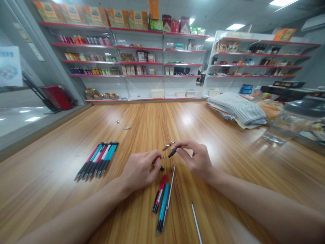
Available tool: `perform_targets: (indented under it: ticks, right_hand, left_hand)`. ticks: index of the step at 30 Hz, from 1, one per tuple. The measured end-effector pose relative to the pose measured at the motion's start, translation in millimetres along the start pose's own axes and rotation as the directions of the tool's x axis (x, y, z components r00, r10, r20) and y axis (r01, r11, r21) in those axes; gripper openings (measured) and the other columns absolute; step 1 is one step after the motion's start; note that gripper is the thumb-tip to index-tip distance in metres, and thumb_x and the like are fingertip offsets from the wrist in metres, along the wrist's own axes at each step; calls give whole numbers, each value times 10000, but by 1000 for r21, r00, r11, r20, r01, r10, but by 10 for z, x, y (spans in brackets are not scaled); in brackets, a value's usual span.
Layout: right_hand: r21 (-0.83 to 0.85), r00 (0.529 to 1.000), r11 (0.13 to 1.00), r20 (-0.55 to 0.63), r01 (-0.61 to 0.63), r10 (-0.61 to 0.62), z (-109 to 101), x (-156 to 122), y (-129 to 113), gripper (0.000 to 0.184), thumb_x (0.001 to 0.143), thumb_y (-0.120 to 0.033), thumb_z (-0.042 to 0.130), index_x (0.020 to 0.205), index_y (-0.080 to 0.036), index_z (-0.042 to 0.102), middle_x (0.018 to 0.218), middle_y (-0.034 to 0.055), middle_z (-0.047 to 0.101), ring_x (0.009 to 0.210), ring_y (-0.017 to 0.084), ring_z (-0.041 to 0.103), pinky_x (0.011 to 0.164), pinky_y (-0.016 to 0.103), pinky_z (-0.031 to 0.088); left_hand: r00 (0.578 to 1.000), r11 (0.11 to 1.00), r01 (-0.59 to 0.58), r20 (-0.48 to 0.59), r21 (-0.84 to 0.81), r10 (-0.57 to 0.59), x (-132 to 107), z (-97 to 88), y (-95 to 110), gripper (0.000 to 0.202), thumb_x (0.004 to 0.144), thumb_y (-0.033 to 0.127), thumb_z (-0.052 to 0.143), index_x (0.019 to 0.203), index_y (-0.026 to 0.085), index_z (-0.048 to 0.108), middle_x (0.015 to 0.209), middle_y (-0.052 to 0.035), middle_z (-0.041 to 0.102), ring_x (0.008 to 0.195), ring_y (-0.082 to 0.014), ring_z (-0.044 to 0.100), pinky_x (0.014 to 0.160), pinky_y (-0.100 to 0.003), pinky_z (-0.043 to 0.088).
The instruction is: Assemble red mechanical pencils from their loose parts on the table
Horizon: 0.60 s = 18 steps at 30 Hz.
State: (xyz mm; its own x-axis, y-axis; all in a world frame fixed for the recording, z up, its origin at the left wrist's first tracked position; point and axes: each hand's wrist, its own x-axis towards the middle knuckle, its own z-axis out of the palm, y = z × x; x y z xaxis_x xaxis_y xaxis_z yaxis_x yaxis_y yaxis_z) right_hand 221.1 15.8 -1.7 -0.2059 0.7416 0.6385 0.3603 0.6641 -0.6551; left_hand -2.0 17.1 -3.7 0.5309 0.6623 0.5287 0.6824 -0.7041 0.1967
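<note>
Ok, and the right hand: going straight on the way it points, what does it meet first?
Probably the small metal pen part pinched by the left hand, since the black pen barrel in the right hand aims at it. Depth is unclear, so it may pass beside.

Left hand (139,171), right hand (198,162) raised, close together; fingers (184,145) pinched, wrists angled inward.

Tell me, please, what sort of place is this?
It looks like a small shop or product showroom, though I cannot be sure. White shelves with red edges hold boxed and bottled goods, and a long wooden table stands before them, with pens on it.
</note>
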Motion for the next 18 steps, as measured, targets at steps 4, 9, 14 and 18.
perform_targets:
  ticks: [4,9,14,18]
  right_hand:
    - [15,1000,1000,16,-16,15,8,-7,-25,133,900,-208,546,1004,-196,628,1009,56,696,960,190,658,915,375,507]
    - [31,998,999,55,-13,12,13,-8,-68,140,900,-203,543,1015,-191,623,1024,61,691,967,185,657,904,365,518]
    - [40,999,999,38,-12,11,14,-20,-59,150,909,-206,532,1036,-192,609,1042,70,691,994,190,654,911,376,522]
    - [29,1000,1000,3,12,-12,21,-31,-57,144,894,-194,552,1029,-192,603,1044,71,693,996,191,658,918,369,524]
  left_hand:
    - [1000,1000,5,9,-5,-5,-1,5,-2,115,884,223,473,945,197,568,739,5,651,623,-143,616,585,-257,408]
    - [1000,998,-1,-1,-56,1,3,-6,-2,104,902,217,459,933,189,553,715,2,635,590,-131,586,565,-246,389]
    - [999,992,24,-23,-121,-27,6,-3,-18,91,906,214,479,944,192,559,720,8,639,607,-121,593,576,-230,402]
    - [998,992,25,-46,-126,-31,-2,20,-23,93,899,214,496,948,190,572,702,10,641,590,-117,590,565,-222,406]
